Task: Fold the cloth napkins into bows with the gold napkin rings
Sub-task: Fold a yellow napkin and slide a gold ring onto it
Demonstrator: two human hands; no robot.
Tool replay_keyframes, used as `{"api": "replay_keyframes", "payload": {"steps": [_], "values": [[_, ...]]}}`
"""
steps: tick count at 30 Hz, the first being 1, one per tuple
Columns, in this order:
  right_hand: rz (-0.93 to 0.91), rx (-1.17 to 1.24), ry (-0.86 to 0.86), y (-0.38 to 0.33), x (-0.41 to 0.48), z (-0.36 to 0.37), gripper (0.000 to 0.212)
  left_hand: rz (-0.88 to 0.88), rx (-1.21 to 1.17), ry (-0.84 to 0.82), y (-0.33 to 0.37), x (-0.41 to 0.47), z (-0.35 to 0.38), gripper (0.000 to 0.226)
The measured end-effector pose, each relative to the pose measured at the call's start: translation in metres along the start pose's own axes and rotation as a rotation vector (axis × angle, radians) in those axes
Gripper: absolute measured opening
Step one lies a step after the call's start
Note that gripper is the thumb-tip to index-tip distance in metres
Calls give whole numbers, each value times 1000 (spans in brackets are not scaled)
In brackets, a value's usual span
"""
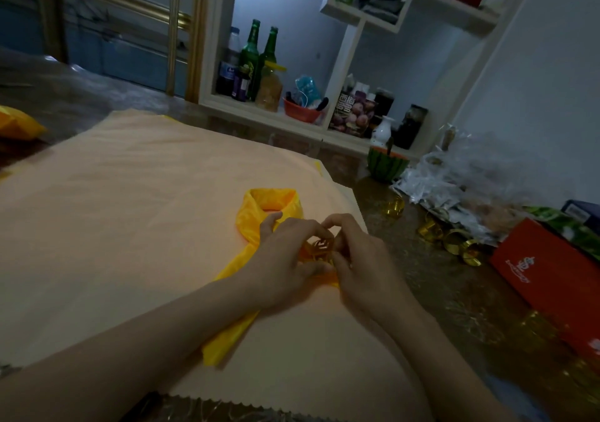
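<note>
A yellow satin napkin, folded into a long band and bent into a loop at its far end, lies on a peach cloth. Its two ends cross under my hands, and one tail runs back under my left forearm. A gold napkin ring sits at the crossing. My left hand pinches the napkin beside the ring. My right hand curls its fingers round the ring from the right. Part of the ring and the crossing are hidden by my fingers.
Several loose gold rings lie on the dark table to the right, near a red box and crumpled plastic bags. Another yellow napkin lies at far left. Shelves with green bottles stand behind.
</note>
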State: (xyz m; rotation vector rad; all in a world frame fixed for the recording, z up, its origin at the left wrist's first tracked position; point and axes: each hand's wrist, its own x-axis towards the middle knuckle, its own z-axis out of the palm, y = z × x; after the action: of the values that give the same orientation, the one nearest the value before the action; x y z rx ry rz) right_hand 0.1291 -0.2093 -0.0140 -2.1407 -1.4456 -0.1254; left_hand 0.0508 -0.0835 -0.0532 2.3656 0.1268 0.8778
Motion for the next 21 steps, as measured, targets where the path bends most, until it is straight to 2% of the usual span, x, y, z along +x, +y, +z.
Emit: {"api": "replay_keyframes", "payload": {"steps": [3,6,11,17,21], "values": [[124,243,87,5,-3,6,46,27,76,-117,0,1,-1,45],[250,548,118,10,-1,6,50,-9,120,-151,2,3,-1,53],[322,723,162,9,0,11,39,-12,248,-226,4,3,-5,67],[170,341,158,12,0,9,44,-15,367,-319,-1,3,-3,64],[210,140,63,19,0,1,32,-27,299,-347,-5,3,-4,58]]}}
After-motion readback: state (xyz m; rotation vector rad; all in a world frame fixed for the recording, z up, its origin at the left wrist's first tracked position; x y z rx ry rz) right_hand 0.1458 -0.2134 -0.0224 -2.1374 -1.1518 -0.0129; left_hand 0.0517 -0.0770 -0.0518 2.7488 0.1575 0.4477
